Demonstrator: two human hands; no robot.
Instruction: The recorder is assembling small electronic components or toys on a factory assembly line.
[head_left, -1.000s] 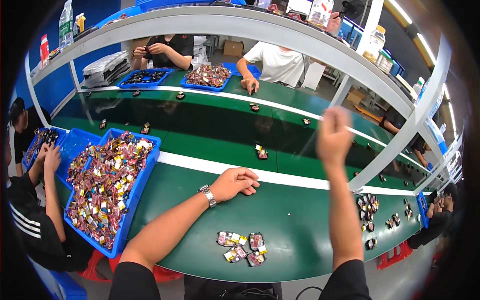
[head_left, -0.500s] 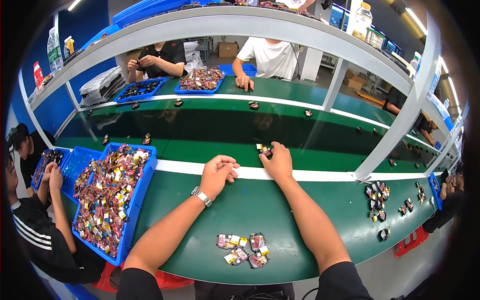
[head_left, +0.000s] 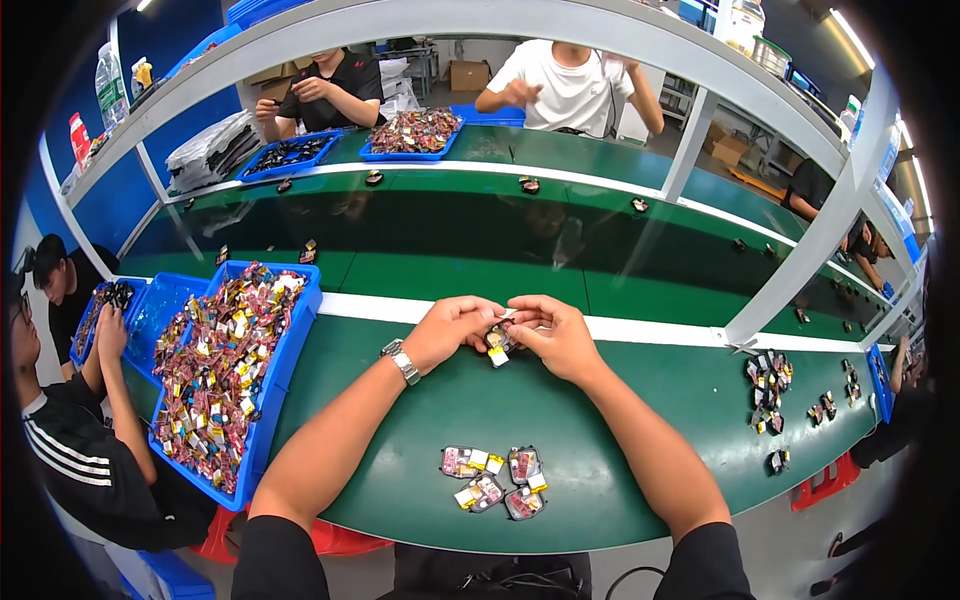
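Observation:
In front of my chest, just on the near side of the white rail, both hands hold one small circuit board unit (head_left: pixel 498 350) with a black case and a yellow-and-white battery piece. My left hand (head_left: pixel 450 332) pinches its left side, and a metal-banded watch sits on that wrist. From the other side, the thumb and fingers of my right hand (head_left: pixel 555 338) close on the same unit, hiding part of it. Nearer to me, several similar units (head_left: pixel 482 490) lie grouped on the green tabletop (head_left: pixel 400 520).
At left stands a blue bin (head_left: pixel 279 400) heaped with boards. Beyond the white rail (head_left: pixel 370 307) runs a dark green belt (head_left: pixel 420 270) carrying scattered units. More units (head_left: pixel 768 385) lie in a cluster at right. A shelf frame (head_left: pixel 810 240) rises there; co-workers sit around.
My right hand has come back from the belt with a unit, and my left hand has met it. Both now grip it. Across the belt, the white-shirted person's hands have lifted.

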